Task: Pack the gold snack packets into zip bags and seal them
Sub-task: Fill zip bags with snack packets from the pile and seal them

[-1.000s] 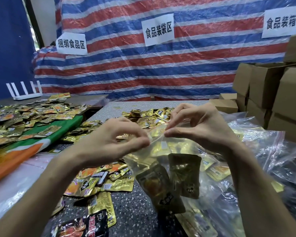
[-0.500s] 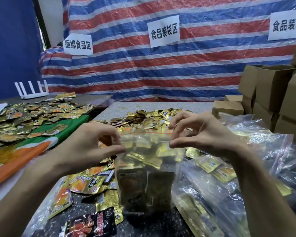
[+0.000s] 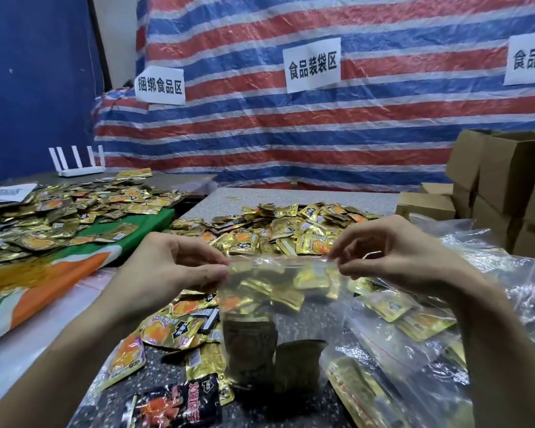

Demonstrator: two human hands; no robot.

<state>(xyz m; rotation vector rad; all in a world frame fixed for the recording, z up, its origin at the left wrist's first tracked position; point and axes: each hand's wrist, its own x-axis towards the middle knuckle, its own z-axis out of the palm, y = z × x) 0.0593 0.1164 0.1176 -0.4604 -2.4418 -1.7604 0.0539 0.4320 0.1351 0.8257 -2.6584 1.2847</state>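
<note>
Overhead, three white paper signs are stuck to a red, white and blue striped tarp (image 3: 291,134): the left sign (image 3: 160,85) reads 捆绑食品区, the middle sign (image 3: 312,64) reads 食品装袋区, and the right sign (image 3: 530,58) is cut off by the frame edge after 食品装. The print on the packets is too small to read.

The left hand (image 3: 167,270) pinches the top left corner of a clear zip bag (image 3: 278,304) between thumb and curled fingers. The right hand (image 3: 399,257) pinches the top right corner the same way. The bag hangs upright between them above a grey speckled table (image 3: 291,196), its red-lined mouth stretched level. Gold snack packets (image 3: 247,344) sit low inside it. The mouth looks closed, though the glare on the plastic leaves that unsure.

Behind the bag lies a loose pile of gold packets (image 3: 291,230). A black packet (image 3: 173,406) lies at the near edge. To the right, filled bags (image 3: 414,350) are heaped right beside the right forearm, with cardboard boxes (image 3: 501,168) stacked behind them. On the left a green and orange cloth (image 3: 74,261) carries another spread of packets (image 3: 74,208), and a white router (image 3: 78,162) stands by a blue curtain (image 3: 34,88). The far strip of the speckled table shows bare.
</note>
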